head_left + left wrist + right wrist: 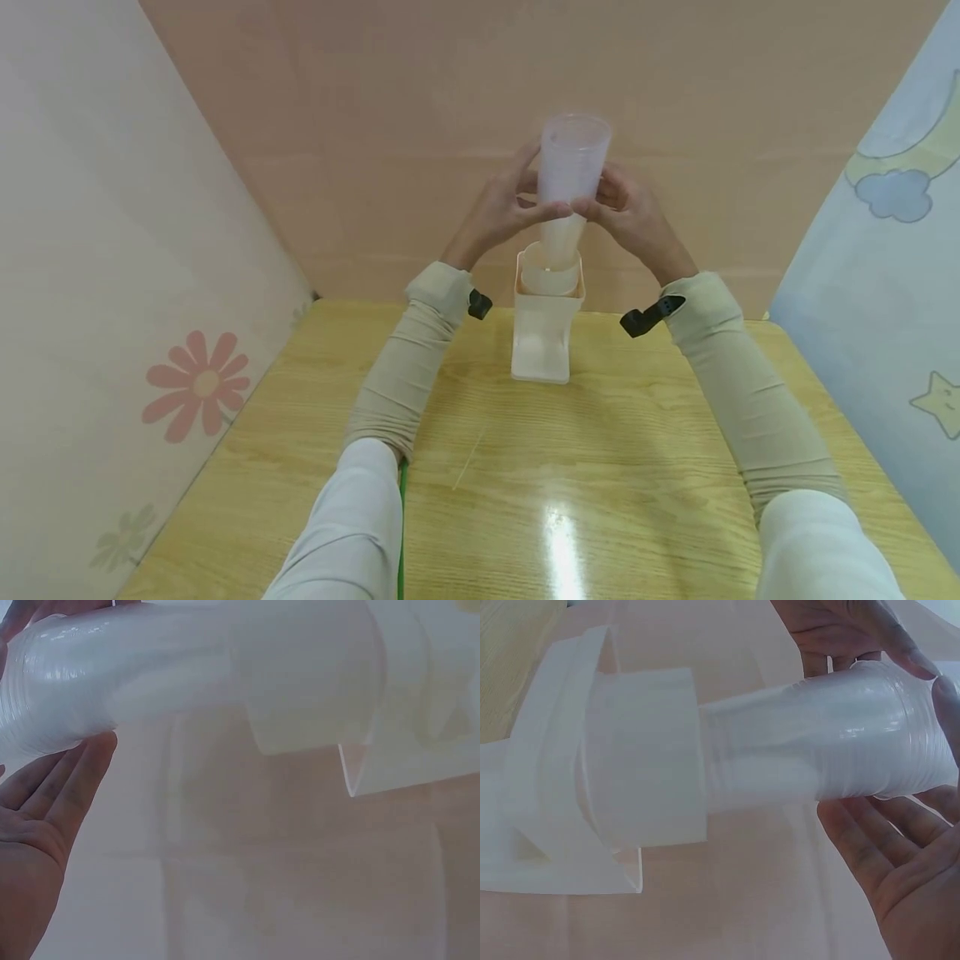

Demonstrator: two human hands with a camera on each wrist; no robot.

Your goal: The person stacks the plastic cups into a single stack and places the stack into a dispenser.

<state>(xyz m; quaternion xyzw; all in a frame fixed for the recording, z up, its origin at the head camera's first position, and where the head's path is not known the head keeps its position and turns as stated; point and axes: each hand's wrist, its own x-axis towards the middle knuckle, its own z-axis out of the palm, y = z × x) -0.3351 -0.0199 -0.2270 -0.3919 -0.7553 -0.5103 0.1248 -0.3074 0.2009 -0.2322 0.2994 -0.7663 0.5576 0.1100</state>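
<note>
A stack of clear plastic cups stands upright between both hands, slightly tilted. My left hand grips it from the left and my right hand from the right, thumbs meeting on the near side. In the right wrist view, ridged rims show along the stack's wide end, and the right hand's fingers lie along its side. The narrow lower end reaches into the round collar of a cream plastic cup dispenser. In the left wrist view, the dispenser's collar surrounds that end.
The dispenser stands near the back edge of a wooden table, close to a pinkish-beige back wall. Printed side walls flank the table. A black wrist strap shows at the right cuff, and a green cord runs beside the left sleeve.
</note>
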